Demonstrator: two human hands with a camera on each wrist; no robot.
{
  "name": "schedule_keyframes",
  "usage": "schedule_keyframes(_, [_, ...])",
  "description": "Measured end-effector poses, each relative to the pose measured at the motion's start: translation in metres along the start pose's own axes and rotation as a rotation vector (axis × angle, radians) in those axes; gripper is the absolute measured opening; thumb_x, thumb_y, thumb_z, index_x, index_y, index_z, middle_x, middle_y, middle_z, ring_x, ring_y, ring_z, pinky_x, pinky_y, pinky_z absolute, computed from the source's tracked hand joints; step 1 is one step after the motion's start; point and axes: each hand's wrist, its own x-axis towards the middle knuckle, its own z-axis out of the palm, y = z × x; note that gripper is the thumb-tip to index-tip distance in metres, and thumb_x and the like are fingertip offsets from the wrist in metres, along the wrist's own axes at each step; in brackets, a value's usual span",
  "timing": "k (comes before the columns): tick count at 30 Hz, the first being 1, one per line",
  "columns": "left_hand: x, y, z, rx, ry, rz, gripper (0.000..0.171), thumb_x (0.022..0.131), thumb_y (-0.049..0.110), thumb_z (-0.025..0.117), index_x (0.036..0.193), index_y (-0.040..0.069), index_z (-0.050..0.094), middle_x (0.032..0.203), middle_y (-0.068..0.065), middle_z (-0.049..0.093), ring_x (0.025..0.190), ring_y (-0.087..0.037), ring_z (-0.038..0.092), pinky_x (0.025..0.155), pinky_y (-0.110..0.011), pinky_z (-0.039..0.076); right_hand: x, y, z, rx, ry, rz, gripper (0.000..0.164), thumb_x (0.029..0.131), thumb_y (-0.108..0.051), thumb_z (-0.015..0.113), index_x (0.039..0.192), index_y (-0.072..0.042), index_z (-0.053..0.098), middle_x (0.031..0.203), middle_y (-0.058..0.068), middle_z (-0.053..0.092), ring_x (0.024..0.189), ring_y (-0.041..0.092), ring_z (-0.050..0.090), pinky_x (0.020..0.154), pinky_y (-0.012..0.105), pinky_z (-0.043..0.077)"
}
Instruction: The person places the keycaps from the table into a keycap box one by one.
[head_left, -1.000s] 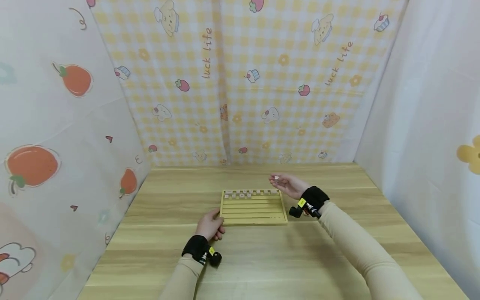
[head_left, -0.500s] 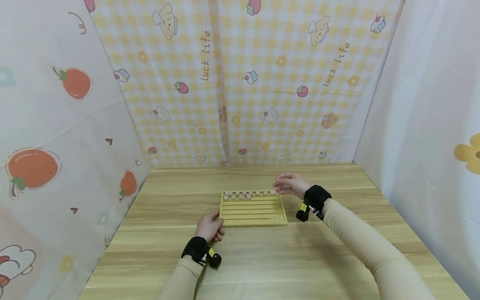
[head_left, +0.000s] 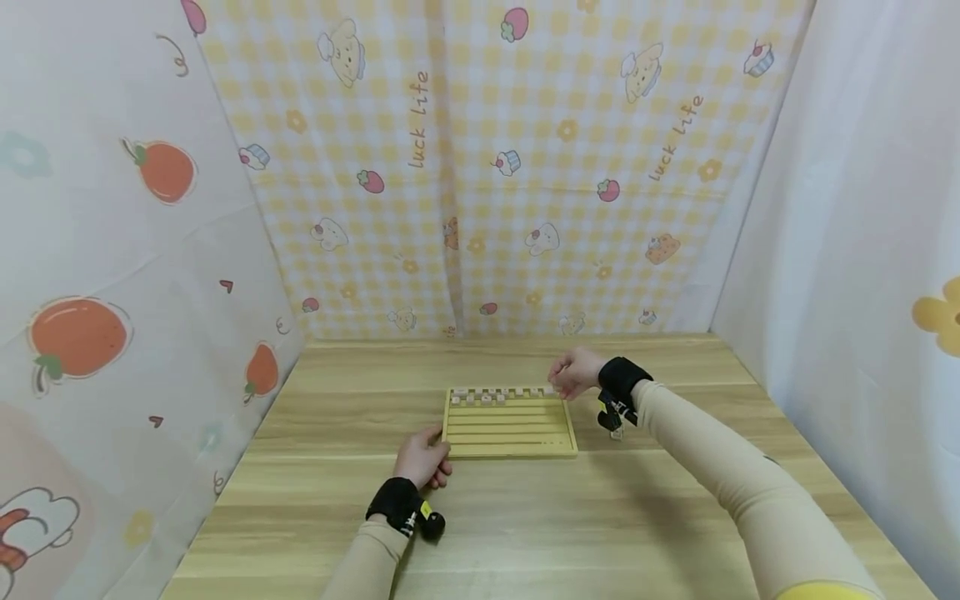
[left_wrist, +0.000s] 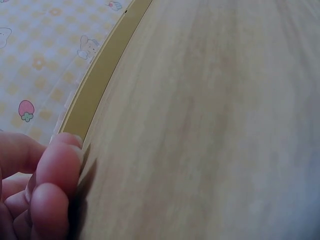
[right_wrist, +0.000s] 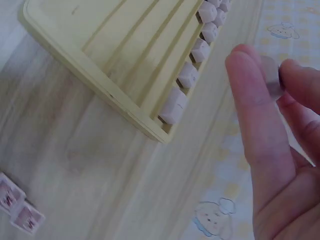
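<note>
A shallow yellow ridged tray (head_left: 510,427) lies on the wooden table. Small pale keycaps (right_wrist: 187,75) sit in two rows along its back, the second row only partly filled. At the front left corner, my left hand (head_left: 422,460) grips the tray's edge between thumb and fingers; its fingertips (left_wrist: 60,162) show against the yellow side wall. Close over the tray's back right corner is my right hand (head_left: 577,372). It pinches one keycap (right_wrist: 271,76) between thumb and fingers, and the fingers cover part of the cap. A longer keycap (right_wrist: 174,106) fills the corner nearest this hand.
Two loose keycaps (right_wrist: 27,218) with printed faces lie on the table right of the tray, partly hidden below the right wrist camera in the head view. Behind the table hangs a yellow checked cloth (head_left: 517,250); pale cloth walls (head_left: 840,208) flank both sides.
The right hand has turned from palm-up to fingers-down, over the tray's back right corner, still pinching a keycap. The left hand keeps its grip; the head view has shifted slightly.
</note>
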Motion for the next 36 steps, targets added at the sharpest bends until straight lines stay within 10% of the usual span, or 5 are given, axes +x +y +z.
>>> schedule_keyframes(9, [0.0, -0.003, 0.001, 0.007, -0.012, 0.007, 0.056, 0.094, 0.011, 0.054, 0.145, -0.004, 0.038, 0.058, -0.006, 0.063, 0.041, -0.014, 0.056, 0.038, -0.028, 0.048, 0.002, 0.015, 0.011, 0.029, 0.031, 0.017, 0.021, 0.087, 0.008, 0.059, 0.106, 0.018, 0.058, 0.085, 0.012, 0.064, 0.073, 0.016, 0.065, 0.075, 0.033, 0.058])
schedule_keyframes(21, [-0.004, 0.009, 0.0, 0.009, 0.005, -0.002, 0.055, 0.094, 0.01, 0.053, 0.145, -0.003, 0.039, 0.06, -0.007, 0.063, 0.042, -0.013, 0.055, 0.038, -0.025, 0.047, 0.012, 0.029, 0.043, -0.652, 0.013, -0.102, 0.019, 0.082, -0.018, 0.078, 0.072, -0.013, 0.063, 0.062, -0.004, 0.054, 0.043, 0.007, 0.041, 0.04, 0.021, 0.036])
schedule_keyframes(36, [-0.003, 0.005, 0.0, -0.019, 0.001, 0.012, 0.054, 0.096, 0.01, 0.054, 0.146, -0.004, 0.038, 0.058, -0.007, 0.063, 0.041, -0.012, 0.055, 0.038, -0.025, 0.047, 0.007, 0.039, 0.063, -0.671, 0.015, -0.12, 0.023, 0.072, -0.009, 0.085, 0.067, -0.012, 0.062, 0.059, -0.005, 0.054, 0.044, 0.008, 0.045, 0.04, 0.021, 0.039])
